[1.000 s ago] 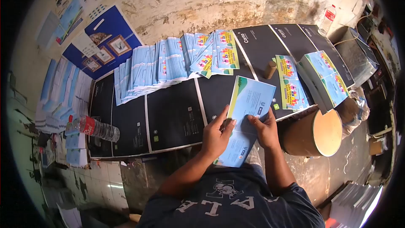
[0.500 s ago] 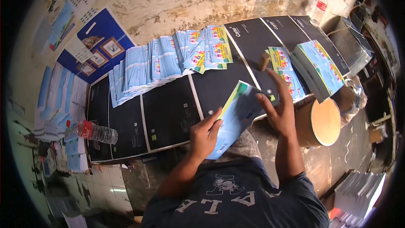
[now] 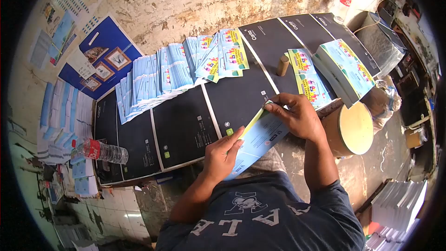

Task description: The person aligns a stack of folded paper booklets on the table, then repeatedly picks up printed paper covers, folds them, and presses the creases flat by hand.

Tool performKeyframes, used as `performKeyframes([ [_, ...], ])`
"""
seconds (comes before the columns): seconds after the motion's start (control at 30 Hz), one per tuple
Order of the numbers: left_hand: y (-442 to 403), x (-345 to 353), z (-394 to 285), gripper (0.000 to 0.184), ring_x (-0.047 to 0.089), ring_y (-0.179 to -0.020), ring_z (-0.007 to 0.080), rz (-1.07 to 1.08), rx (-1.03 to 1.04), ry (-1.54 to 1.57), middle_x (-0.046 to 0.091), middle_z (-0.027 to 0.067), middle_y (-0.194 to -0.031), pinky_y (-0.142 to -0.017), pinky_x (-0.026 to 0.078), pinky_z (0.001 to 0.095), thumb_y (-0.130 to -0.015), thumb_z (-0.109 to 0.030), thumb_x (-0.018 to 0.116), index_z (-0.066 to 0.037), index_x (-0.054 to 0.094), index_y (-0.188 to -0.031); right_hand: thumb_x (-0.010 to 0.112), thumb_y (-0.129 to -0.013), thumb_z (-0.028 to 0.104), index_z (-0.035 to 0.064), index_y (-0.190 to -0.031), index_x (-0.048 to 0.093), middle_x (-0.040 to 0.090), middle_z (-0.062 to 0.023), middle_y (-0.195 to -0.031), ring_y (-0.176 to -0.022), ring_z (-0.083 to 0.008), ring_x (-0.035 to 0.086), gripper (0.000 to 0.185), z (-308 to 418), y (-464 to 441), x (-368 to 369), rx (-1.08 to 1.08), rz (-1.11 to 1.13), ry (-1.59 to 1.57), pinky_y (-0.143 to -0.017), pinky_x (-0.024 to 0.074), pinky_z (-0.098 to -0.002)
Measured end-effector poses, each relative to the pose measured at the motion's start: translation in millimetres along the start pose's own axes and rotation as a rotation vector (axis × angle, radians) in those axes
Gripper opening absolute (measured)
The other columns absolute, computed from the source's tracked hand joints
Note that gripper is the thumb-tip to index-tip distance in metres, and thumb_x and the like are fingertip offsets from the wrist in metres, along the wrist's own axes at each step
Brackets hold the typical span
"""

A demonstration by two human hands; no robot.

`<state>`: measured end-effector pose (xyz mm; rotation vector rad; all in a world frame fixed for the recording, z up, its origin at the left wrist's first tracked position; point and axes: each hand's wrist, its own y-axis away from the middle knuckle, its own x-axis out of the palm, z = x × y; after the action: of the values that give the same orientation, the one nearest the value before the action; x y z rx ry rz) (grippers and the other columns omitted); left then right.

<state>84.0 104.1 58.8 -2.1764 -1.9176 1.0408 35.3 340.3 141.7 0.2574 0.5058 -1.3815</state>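
Between my hands is a light-blue printed sheet [image 3: 261, 140] with a yellow-green edge, tilted above the near edge of the table. My left hand [image 3: 220, 157] pinches its left side, thumb on top. At the upper right corner, my right hand [image 3: 298, 116] is closed on the sheet, fingers bent over the edge. Just beyond that hand lie blue-and-yellow printed sheets [image 3: 309, 80], with a short brown cylinder [image 3: 282, 66] standing beside them. A thick stack of similar sheets [image 3: 349, 70] rests to their right.
A long overlapping row of folded blue prints [image 3: 160, 79] lies along the back of the black-covered table [image 3: 181, 132]. A plastic bottle [image 3: 106, 151] is on its side at the left end. A round drum [image 3: 355, 130] stands by the right front edge.
My right hand has come down from an open pose above the sheet and now grips its upper corner. My left hand keeps its hold. The view has shifted slightly.
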Motion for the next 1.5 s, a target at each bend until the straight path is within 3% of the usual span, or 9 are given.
performKeyframes([
  [0.17,-2.5,-0.3,-3.6,0.039,0.073,-0.076,0.0245,0.0,-0.005,0.014,0.073,0.019,-0.095,-0.067,0.055,0.032,-0.092,-0.003,0.068,-0.007,0.065,-0.131,0.07,-0.096,0.022,-0.0019,-0.1,0.072,0.072,-0.0102,-0.08,-0.073,-0.0098,0.062,0.025,1.1,-1.0,-0.9,0.043,0.006,0.017,-0.067,0.0502,-0.0308],
  [0.23,-4.6,2.4,-3.2,0.035,0.073,-0.076,0.0255,-0.018,-0.013,0.021,0.073,0.0194,-0.094,-0.067,0.055,0.0328,-0.093,-0.004,0.068,-0.006,0.066,-0.128,0.069,-0.093,0.026,-0.0014,-0.098,0.071,0.071,-0.0212,-0.082,-0.069,-0.0311,0.07,0.028,-7.4,-7.4,3.2,-0.097,-0.038,0.089,-0.065,0.0522,-0.0398],
  [0.4,8.4,12.1,37.2,0.023,0.072,-0.085,0.0348,0.178,-0.5,-0.14,0.072,0.0204,-0.098,-0.072,0.055,0.0375,-0.094,-0.018,0.066,-0.002,0.069,-0.111,0.067,-0.09,0.029,0.0041,-0.099,0.074,0.071,-0.0214,-0.089,-0.083,-0.0407,0.068,0.027,-62.2,-66.9,38.9,-0.006,-0.045,0.433,-0.075,0.0533,-0.0452],
  [0.5,27.2,24.5,81.6,0.028,0.073,-0.085,0.0287,0.148,-0.479,-0.163,0.073,0.0196,-0.096,-0.076,0.054,0.0359,-0.095,-0.023,0.067,0.0,0.07,-0.111,0.066,-0.09,0.032,0.0078,-0.098,0.075,0.072,-0.02,-0.09,-0.083,-0.041,0.068,0.027,-92.8,-101.2,57.8,-0.016,-0.077,0.577,-0.078,0.0542,-0.047],
  [0.83,-24.8,53.3,153.1,0.025,0.071,-0.094,0.0369,0.115,-0.588,-0.256,0.072,0.0229,-0.101,-0.083,0.054,0.0427,-0.093,-0.015,0.063,0.0,0.071,-0.11,0.064,-0.09,0.035,0.0127,-0.101,0.074,0.075,-0.0134,-0.098,-0.1,-0.0334,0.07,0.027,-191.7,-210.9,120.0,0.123,0.021,0.768,-0.094,0.0453,-0.0578],
  [1.03,-49.6,70.8,163.4,0.017,0.07,-0.094,0.0395,0.017,-0.579,-0.209,0.072,0.0227,-0.097,-0.082,0.054,0.0453,-0.09,-0.011,0.066,0.001,0.069,-0.101,0.069,-0.085,0.036,0.0135,-0.101,0.075,0.073,-0.0127,-0.1,-0.103,-0.0322,0.067,0.028,-219.6,-237.6,121.3,0.186,0.028,0.794,-0.09,0.0446,-0.0524],
  [1.23,-52.9,71.2,172.7,0.014,0.069,-0.093,0.0415,0.064,-0.649,-0.185,0.071,0.0224,-0.095,-0.081,0.054,0.0474,-0.088,-0.01,0.066,0.001,0.068,-0.096,0.066,-0.086,0.029,0.0138,-0.107,0.069,0.064,-0.0098,-0.109,-0.114,-0.0295,0.056,0.027,-212.1,-227.5,122.5,-0.079,-0.33,0.902,-0.091,0.0457,-0.0484],
  [1.37,-54.9,71.9,174.2,0.017,0.073,-0.089,0.0327,0.078,-0.669,-0.223,0.074,0.0199,-0.093,-0.078,0.055,0.0398,-0.089,-0.012,0.07,0.002,0.07,-0.099,0.073,-0.082,0.03,0.0054,-0.11,0.064,0.061,-0.0126,-0.12,-0.115,-0.0336,0.058,0.038,-243.9,-237.0,125.8,0.102,0.049,0.694,-0.093,0.0505,-0.0477],
  [1.5,-52.2,73.3,183.0,0.017,0.073,-0.089,0.0316,0.085,-0.671,-0.201,0.074,0.0191,-0.094,-0.08,0.055,0.0391,-0.09,-0.013,0.069,0.001,0.071,-0.099,0.075,-0.082,0.035,0.0023,-0.115,0.063,0.058,-0.0154,-0.128,-0.119,-0.0357,0.057,0.048,-233.0,-205.7,119.0,0.033,0.085,0.751,-0.098,0.0492,-0.0484],
])
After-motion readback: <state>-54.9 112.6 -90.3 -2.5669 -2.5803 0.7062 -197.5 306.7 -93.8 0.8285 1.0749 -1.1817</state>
